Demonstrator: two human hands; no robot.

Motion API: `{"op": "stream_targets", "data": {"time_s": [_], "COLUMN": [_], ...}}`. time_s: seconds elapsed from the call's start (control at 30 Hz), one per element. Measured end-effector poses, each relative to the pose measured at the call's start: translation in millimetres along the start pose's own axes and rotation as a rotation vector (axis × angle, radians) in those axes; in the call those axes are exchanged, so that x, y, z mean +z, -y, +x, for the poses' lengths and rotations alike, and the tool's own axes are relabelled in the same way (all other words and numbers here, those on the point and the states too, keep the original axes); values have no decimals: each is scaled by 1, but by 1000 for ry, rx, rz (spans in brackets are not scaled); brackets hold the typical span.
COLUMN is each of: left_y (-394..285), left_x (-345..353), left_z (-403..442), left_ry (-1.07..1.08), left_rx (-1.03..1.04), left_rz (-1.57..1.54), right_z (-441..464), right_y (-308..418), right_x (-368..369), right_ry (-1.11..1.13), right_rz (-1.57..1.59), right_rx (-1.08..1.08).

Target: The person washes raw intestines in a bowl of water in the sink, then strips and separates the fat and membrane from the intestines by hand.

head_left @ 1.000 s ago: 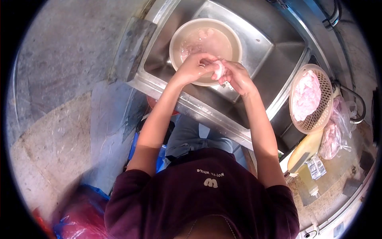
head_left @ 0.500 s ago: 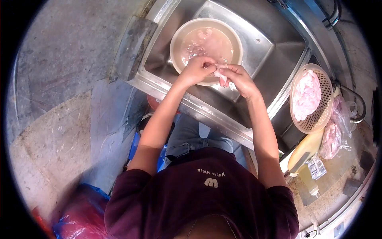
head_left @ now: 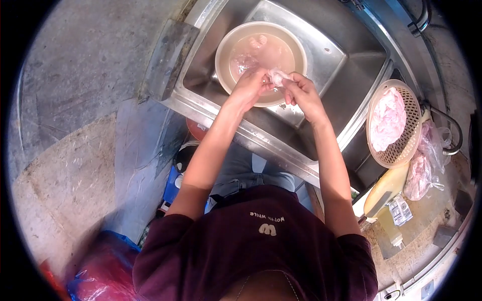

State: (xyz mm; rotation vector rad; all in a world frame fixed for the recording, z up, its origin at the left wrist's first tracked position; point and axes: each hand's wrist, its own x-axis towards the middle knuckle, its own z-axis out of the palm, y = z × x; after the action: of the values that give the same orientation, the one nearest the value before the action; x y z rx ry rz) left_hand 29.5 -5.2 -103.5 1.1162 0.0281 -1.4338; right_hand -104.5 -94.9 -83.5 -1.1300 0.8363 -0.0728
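Observation:
Over the near rim of a round beige basin, both hands hold one small, pale pink piece of raw meat. My left hand has its fingers closed on the left end of the piece. At the other end, my right hand pinches it between thumb and fingers. Cloudy pinkish water fills much of the basin, and more pale meat shows in it. The exact cut of the meat cannot be made out.
The basin stands in a steel sink. To the right, a perforated basket holds a pile of pale pink meat. Beside it are a plastic bag of meat, a knife on a yellowish board, and a faucet.
The piece of meat has risen slightly and is now stretched sideways between both hands. My left hand has turned, and my right fingers have shifted a little up and right.

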Motion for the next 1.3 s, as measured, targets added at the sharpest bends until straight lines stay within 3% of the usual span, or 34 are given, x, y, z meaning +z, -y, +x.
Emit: {"op": "stream_targets", "data": {"time_s": [0.17,0.27,0.57,0.67,0.9,1.0,1.13,1.3], "left_y": [1,-2,-10,-2,24,51,37,34], "left_x": [2,10,3,-2,11,-11,0,10], "left_z": [1,-2,-10,-10,-7,9,-9,-17], "left_ry": [136,100,322,258,-339,-320,-170,-15], "left_rx": [17,-68,-58,-3,421,328,-89,67], "left_rz": [-176,-278,-253,-122,959,803,128,231], "right_z": [-2,2,4,3,-4,-6,-5,6], "right_y": [1,-9,-10,-11,-6,-26,-34,-61], "right_x": [2,3,-13,-9,15,19,9,-6], "right_ry": [-86,-182,166,166,49,-14,-239,-187], "right_rz": [-112,-126,719,499,214,-34,-118,-63], "right_rx": [28,-40,51,89,-25,-76,-69,53]}}
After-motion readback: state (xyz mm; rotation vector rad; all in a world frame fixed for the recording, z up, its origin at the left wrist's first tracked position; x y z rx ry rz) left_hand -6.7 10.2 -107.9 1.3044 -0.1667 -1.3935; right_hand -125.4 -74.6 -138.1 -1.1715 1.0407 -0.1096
